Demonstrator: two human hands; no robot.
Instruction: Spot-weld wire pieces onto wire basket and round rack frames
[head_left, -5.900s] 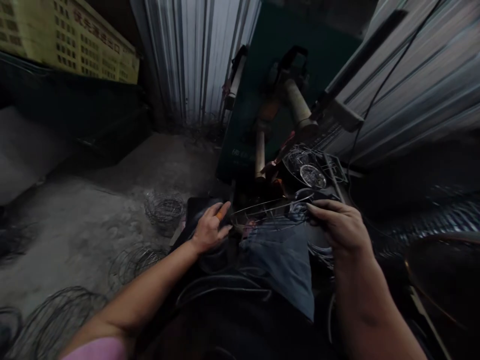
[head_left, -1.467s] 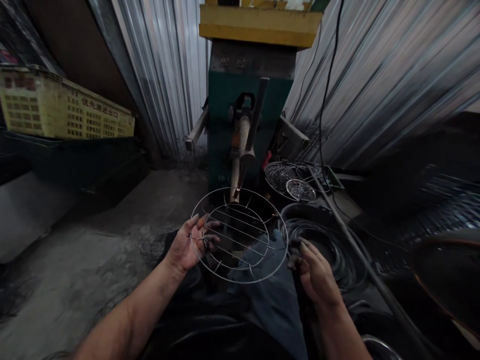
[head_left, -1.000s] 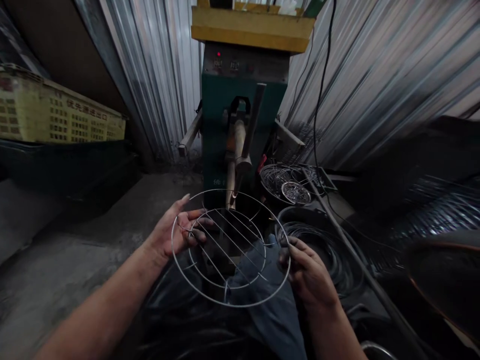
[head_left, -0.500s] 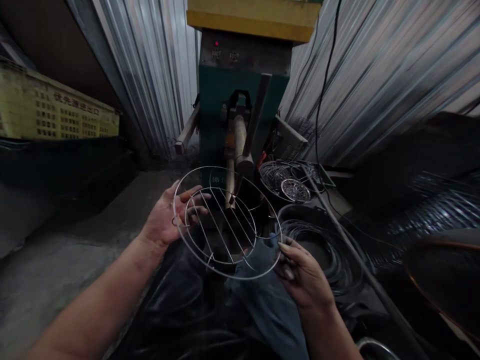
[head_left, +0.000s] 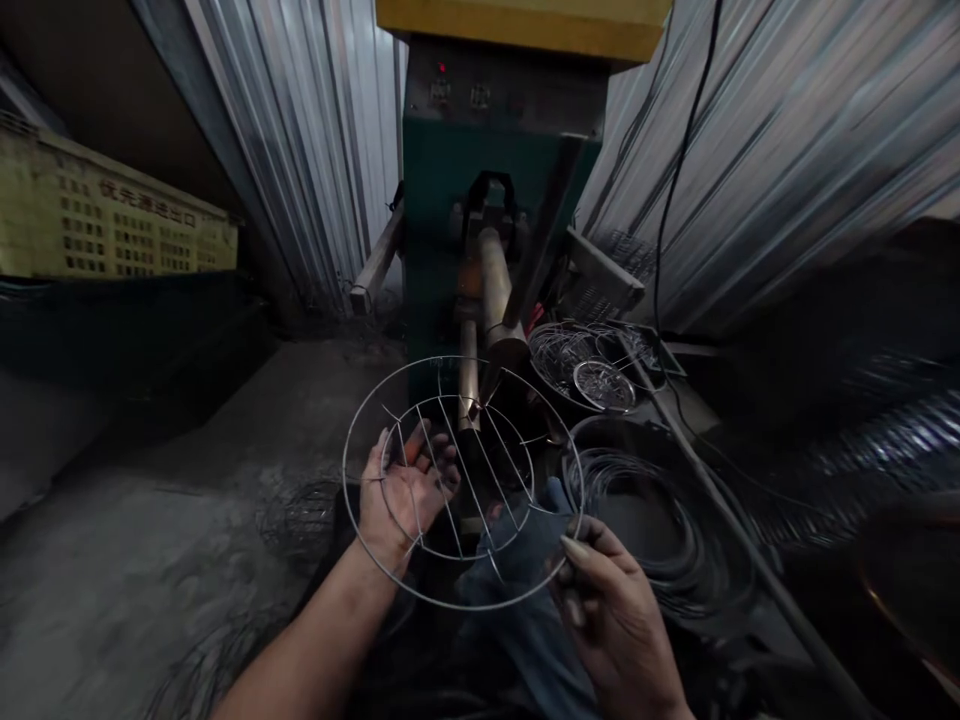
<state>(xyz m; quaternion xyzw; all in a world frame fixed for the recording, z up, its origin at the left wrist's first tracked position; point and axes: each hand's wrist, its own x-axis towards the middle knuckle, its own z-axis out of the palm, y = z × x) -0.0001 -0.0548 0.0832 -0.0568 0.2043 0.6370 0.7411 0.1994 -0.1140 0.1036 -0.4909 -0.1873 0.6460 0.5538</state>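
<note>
A round wire rack (head_left: 460, 558) of two rings joined by straight bars is held tilted in front of me. My right hand (head_left: 611, 590) pinches its outer ring at the lower right between thumb and fingers. Beneath the rack, on its left side, my left hand (head_left: 411, 490) lies palm up with fingers loosely spread and slightly curled; whether it touches the wires I cannot tell. Just beyond the rack is the lower copper-coloured electrode arm (head_left: 468, 375) of a green machine (head_left: 439, 165), its tip showing close to the rack's bars. A thicker upper arm (head_left: 495, 285) sits above it.
At right stand a container of wire pieces (head_left: 559, 360), a small round dish (head_left: 604, 386) and coiled wire (head_left: 675, 550). A long bar (head_left: 720, 490) runs alongside. A yellow crate (head_left: 112, 215) is at left; wire racks (head_left: 300, 515) lie on the floor. A black cable (head_left: 686, 150) hangs at right.
The rack has moved lower and a little right in view. My left hand has slid rightward from the outer ring's left edge to beneath the rack. My right hand keeps its pinch.
</note>
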